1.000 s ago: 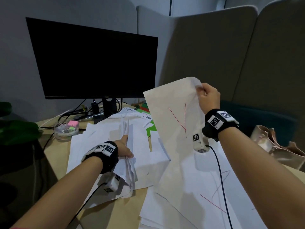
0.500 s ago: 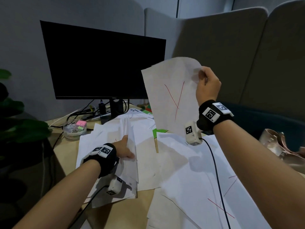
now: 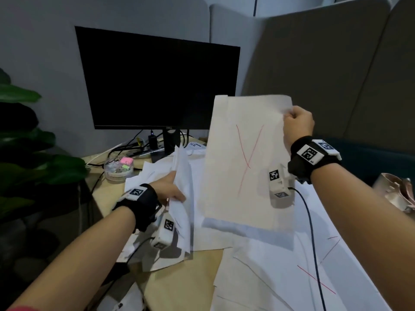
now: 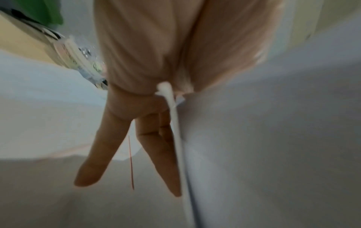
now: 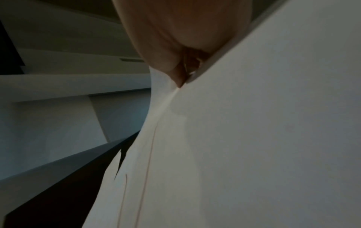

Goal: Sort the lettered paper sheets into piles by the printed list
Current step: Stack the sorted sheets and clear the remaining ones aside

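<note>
My right hand (image 3: 296,122) pinches the top right corner of a white sheet (image 3: 247,167) marked with a red X and holds it upright above the desk. The right wrist view shows the fingertips (image 5: 178,75) clamped on that sheet (image 5: 254,138). My left hand (image 3: 171,190) grips a sheaf of white sheets (image 3: 184,176) tilted up on edge over the left pile. In the left wrist view, straight fingers (image 4: 154,138) lie along the sheaf's edge (image 4: 178,138). More lettered sheets with red strokes (image 3: 280,277) are spread on the desk at the right.
A dark monitor (image 3: 157,81) stands at the back with cables and a power strip under it. A clear dish with a pink item (image 3: 119,168) sits at the back left beside a plant (image 3: 27,153). A small "HR" label (image 3: 195,145) lies behind the piles. A pale bag (image 3: 395,191) rests at the right.
The right hand lifted the red-X sheet off the right pile and turned it to hang upright. The left hand raised its sheaf more steeply on edge.
</note>
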Demonstrator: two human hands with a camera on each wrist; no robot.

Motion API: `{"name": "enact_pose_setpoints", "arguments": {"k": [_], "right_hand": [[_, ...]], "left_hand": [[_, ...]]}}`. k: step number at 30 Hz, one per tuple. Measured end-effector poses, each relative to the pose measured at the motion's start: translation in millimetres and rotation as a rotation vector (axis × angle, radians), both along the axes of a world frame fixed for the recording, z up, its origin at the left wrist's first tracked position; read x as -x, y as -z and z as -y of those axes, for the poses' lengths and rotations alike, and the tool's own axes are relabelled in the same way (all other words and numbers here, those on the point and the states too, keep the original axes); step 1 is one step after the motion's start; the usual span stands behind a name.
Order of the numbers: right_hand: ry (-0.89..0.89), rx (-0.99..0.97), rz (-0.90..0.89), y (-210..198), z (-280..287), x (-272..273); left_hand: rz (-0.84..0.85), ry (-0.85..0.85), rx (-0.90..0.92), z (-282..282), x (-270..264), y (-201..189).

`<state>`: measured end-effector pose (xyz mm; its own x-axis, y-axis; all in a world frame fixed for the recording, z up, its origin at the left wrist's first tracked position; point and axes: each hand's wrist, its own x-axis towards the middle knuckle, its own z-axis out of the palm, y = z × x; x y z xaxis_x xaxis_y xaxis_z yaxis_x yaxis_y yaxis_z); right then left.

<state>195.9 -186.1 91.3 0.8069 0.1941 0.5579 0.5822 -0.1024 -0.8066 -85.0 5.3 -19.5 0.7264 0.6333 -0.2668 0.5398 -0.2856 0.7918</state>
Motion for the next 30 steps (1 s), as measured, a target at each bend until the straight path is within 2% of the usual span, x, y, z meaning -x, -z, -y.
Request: {"name": "enact_pose_setpoints", "arguments": {"k": [5, 9, 12, 14, 16, 18, 23, 27, 30], "right_hand": [[-0.05, 0.349, -0.243, 43.2, -1.3, -7.3], [-0.056, 0.633, -0.304, 79.2, -1.0, -2.4], [-0.045, 0.697, -0.314, 98.7, 4.1, 0.0], [-0.038, 0.713, -0.283, 108.6, 9.7, -0.7], [-0.03, 0.725, -0.227, 116.7, 15.8, -3.3], [-0.002, 0.749, -0.186, 122.7, 21.8, -7.0], [0.081, 0.854, -0.159, 125.2, 36.0, -12.2], [0.227, 0.969, -0.196, 128.8, 40.2, -7.9], [0.355, 1.0, -0.109, 123.4, 28.5, 8.7]], "left_hand": [[0.077, 0.027, 0.057, -13.5, 19.3, -25.0], [0.074, 0.078, 0.014, -9.1, 25.9, -34.9], [0.015, 0.035, -0.078, 1.4, 21.1, -31.6], [-0.078, 0.077, -0.191, 13.5, 12.8, -27.6], [-0.124, 0.133, -0.219, 24.5, -0.6, -21.7], [-0.183, 0.138, -0.225, 39.5, -16.0, -17.2], [-0.398, 0.131, -0.41, 61.2, -43.5, -10.0], [-0.414, 0.145, -0.377, 50.3, -43.2, -25.2], [-0.25, 0.036, -0.305, 34.2, -26.7, -38.4]]}}
